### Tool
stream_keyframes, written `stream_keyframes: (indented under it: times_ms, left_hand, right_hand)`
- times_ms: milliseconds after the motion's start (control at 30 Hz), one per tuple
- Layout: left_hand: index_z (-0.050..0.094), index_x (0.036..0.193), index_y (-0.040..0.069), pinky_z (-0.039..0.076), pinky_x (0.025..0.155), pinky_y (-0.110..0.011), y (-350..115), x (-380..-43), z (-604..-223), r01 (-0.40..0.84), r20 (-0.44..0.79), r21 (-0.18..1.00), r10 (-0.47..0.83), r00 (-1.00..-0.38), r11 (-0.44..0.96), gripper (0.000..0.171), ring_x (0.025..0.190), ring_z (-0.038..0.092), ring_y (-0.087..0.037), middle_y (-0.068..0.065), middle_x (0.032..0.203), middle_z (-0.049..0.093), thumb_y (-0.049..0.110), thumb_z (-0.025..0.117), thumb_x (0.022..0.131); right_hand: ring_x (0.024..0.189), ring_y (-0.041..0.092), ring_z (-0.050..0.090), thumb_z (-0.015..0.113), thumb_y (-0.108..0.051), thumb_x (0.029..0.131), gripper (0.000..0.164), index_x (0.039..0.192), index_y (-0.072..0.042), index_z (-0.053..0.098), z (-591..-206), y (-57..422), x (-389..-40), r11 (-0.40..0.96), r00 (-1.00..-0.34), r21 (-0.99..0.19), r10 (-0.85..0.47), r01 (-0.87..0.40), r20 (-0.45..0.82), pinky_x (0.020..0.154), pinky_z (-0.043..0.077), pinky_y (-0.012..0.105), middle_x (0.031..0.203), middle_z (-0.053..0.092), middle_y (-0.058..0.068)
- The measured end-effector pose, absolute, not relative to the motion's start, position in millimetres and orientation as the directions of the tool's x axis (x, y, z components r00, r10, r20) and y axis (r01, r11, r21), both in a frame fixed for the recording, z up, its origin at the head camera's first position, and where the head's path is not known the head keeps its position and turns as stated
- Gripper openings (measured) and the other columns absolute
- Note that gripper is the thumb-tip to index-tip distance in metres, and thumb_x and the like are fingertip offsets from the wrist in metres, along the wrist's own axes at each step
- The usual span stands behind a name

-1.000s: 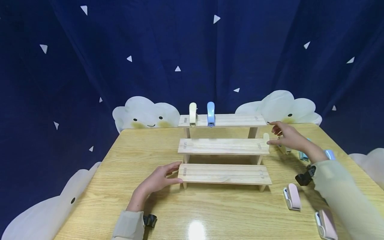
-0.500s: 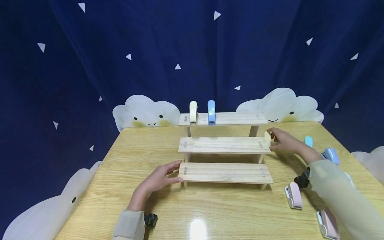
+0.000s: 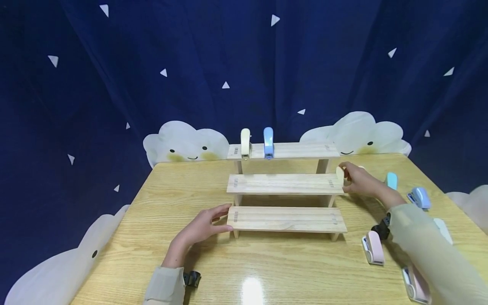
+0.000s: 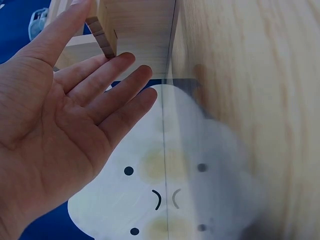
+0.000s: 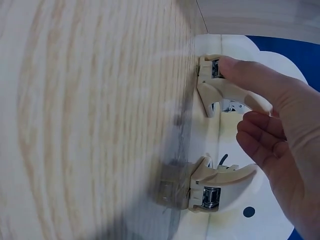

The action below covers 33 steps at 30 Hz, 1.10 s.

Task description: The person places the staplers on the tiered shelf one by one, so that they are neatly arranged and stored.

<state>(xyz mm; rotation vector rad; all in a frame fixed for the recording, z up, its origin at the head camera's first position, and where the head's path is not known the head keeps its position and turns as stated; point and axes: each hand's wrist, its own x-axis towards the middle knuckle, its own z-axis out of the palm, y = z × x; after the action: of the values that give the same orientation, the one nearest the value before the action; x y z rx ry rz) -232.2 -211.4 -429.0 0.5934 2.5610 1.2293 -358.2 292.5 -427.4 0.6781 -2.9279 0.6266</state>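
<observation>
A three-tier wooden shelf point(image 3: 286, 219) stands on the table. My left hand point(image 3: 202, 226) touches the left end of its lowest board, fingers fairly straight in the left wrist view. Beside the right end of the middle board, my right hand point(image 3: 361, 181) pinches a cream stapler point(image 5: 225, 89) between thumb and fingers; in the head view only part of it shows. Another cream stapler point(image 5: 222, 186) stands near that hand, mostly hidden in the head view. On the top board sit a cream stapler point(image 3: 245, 143) and a blue stapler point(image 3: 268, 142).
More staplers lie on the right of the table: a light blue one point(image 3: 391, 180), a blue one point(image 3: 420, 197), a pale one point(image 3: 443, 230) partly behind the sleeve, a pink one point(image 3: 375, 247) and another pink one point(image 3: 416, 283). Cloud-shaped boards point(image 3: 187, 144) edge the table.
My right hand came down slightly and its fingers closed round the cream stapler beside the middle board. The left hand stays at the lowest board's end.
</observation>
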Motion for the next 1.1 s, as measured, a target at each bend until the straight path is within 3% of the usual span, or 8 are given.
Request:
stream_keyframes:
  times_ms: [367,633,967,1100]
  left_hand:
    - [0.039,0.149,0.005,0.04,0.115,-0.049,-208,-232,-428,0.255,-0.039,0.789,0.46,-0.887,0.558,0.075,0.137,0.048,-0.037,-0.018,0.15,0.046,0.033,0.072,0.088]
    - [0.039,0.149,0.004,0.039,0.116,-0.05,-209,-232,-427,0.254,-0.036,0.794,0.461,-0.887,0.552,0.075,0.137,0.047,-0.037,-0.018,0.15,0.046,0.032,0.072,0.088]
    - [0.039,0.149,0.005,0.039,0.116,-0.05,-210,-231,-429,0.256,-0.034,0.786,0.454,-0.89,0.562,0.075,0.137,0.047,-0.036,-0.018,0.15,0.046,0.033,0.072,0.089]
    - [0.039,0.149,0.005,0.039,0.116,-0.05,-211,-231,-430,0.258,-0.033,0.785,0.454,-0.89,0.563,0.075,0.137,0.047,-0.036,-0.018,0.15,0.046,0.033,0.072,0.088]
  right_hand:
    - [0.074,0.017,0.051,0.085,-0.012,0.07,0.071,0.124,0.01,0.044,-430,306,-346,0.818,-0.893,-0.365,-0.373,-0.445,0.252,0.06,0.042,0.023,0.086,0.058,0.013]
    - [0.071,0.011,0.048,0.089,-0.022,0.07,0.079,0.128,0.009,0.044,-410,316,-336,0.821,-0.887,-0.374,-0.309,-0.431,0.344,0.056,0.04,0.018,0.086,0.057,0.01]
    - [0.076,-0.003,0.045,0.089,-0.018,0.068,0.08,0.129,0.007,0.044,-373,323,-325,0.795,-0.869,-0.436,-0.217,-0.422,0.445,0.061,0.037,0.005,0.092,0.056,0.015]
    - [0.081,0.006,0.048,0.09,-0.019,0.068,0.083,0.132,0.005,0.043,-358,320,-321,0.793,-0.877,-0.46,-0.183,-0.399,0.445,0.064,0.035,0.001,0.095,0.055,0.015]
